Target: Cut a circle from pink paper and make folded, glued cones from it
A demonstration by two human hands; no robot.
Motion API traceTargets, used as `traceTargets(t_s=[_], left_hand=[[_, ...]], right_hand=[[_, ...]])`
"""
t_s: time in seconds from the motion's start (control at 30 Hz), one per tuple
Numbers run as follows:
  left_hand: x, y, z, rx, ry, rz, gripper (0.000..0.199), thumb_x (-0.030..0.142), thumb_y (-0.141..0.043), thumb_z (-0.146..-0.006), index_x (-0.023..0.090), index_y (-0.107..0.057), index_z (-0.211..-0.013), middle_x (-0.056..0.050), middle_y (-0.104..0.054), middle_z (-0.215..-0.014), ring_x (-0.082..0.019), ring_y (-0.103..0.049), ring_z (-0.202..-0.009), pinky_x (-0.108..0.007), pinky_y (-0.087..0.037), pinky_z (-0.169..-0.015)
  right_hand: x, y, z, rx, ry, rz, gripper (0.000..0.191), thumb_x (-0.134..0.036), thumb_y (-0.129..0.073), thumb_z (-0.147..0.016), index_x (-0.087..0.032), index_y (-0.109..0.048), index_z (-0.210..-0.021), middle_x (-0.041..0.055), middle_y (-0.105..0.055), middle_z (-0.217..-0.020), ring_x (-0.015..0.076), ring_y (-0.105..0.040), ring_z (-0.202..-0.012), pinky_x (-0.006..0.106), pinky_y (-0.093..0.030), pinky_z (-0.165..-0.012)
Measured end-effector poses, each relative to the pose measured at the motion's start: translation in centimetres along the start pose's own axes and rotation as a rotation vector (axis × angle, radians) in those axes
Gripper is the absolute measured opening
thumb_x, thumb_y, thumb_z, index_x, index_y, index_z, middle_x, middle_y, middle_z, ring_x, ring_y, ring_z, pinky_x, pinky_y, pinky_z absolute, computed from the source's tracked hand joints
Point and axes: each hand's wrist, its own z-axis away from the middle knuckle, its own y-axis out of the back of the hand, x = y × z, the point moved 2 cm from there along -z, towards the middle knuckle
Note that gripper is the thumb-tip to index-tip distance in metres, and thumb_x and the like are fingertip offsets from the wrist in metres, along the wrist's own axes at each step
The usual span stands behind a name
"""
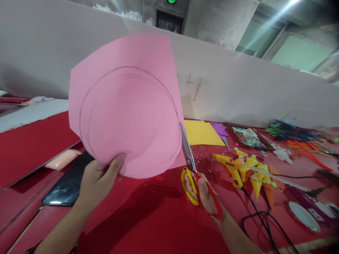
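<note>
A large pink sheet (132, 116) is held upright, with a rough pencil circle drawn on it. My left hand (99, 183) pinches its lower left edge, thumb in front and the other fingers mostly behind. Fingers of my right hand (203, 194) are through the red and yellow handles of a pair of scissors (188, 150). The blades meet the right side of the sheet near the pencil line, and the paper's lower edge follows the curve up to the lower right.
A black phone (65, 187) lies at the left beside a red board (34, 144). Yellow paper (203, 133) is behind the scissors. At the right are a yellow glue gun (231, 167), yellow cones (256, 181), black cables, a tray (265, 143) and a purple device (309, 204).
</note>
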Motion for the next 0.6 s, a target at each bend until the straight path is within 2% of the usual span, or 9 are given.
traceTargets(t_s=[0.17, 0.37, 0.47, 0.6], left_hand=[[-0.17, -0.08, -0.04, 0.03, 0.053, 0.024, 0.039, 0.033, -0.043, -0.082, 0.026, -0.046, -0.044, 0.004, -0.049, -0.043, -0.012, -0.048, -0.044, -0.023, -0.041, -0.046], [-0.04, 0.1, -0.35, 0.013, 0.047, -0.008, 0.041, 0.035, -0.044, -0.08, 0.023, -0.047, -0.041, 0.003, -0.051, -0.041, -0.012, -0.049, -0.043, -0.023, -0.041, -0.046], [0.13, 0.22, -0.42, -0.002, 0.052, -0.024, 0.042, 0.036, -0.044, -0.08, 0.022, -0.046, -0.04, 0.004, -0.048, -0.038, -0.011, -0.046, -0.04, -0.022, -0.039, -0.044], [0.31, 0.26, -0.48, -0.011, 0.062, -0.038, 0.043, 0.037, -0.041, -0.081, 0.022, -0.045, -0.04, 0.003, -0.049, -0.037, -0.01, -0.045, -0.039, -0.021, -0.036, -0.042]], right_hand=[[-0.28, -0.15, -0.03, 0.032, 0.025, -0.009, 0.046, -0.064, -0.043, -0.078, -0.019, -0.041, -0.072, -0.0038, -0.035, -0.062, 0.0039, -0.024, -0.043, 0.02, -0.023, -0.041], [0.06, 0.28, 0.2, 0.064, -0.054, -0.006, 0.047, -0.065, -0.046, -0.075, -0.018, -0.043, -0.078, -0.0032, -0.035, -0.063, 0.0051, -0.028, -0.048, 0.018, -0.021, -0.041], [0.07, 0.48, 0.0, -0.054, -0.032, 0.008, 0.046, -0.064, -0.044, -0.077, -0.018, -0.045, -0.083, -0.0019, -0.037, -0.067, 0.006, -0.028, -0.05, 0.02, -0.023, -0.044], [-0.54, 0.55, -0.27, -0.178, 0.077, 0.102, 0.046, -0.064, -0.04, -0.078, -0.02, -0.046, -0.089, 0.0, -0.039, -0.073, 0.0091, -0.034, -0.058, 0.023, -0.031, -0.053]])
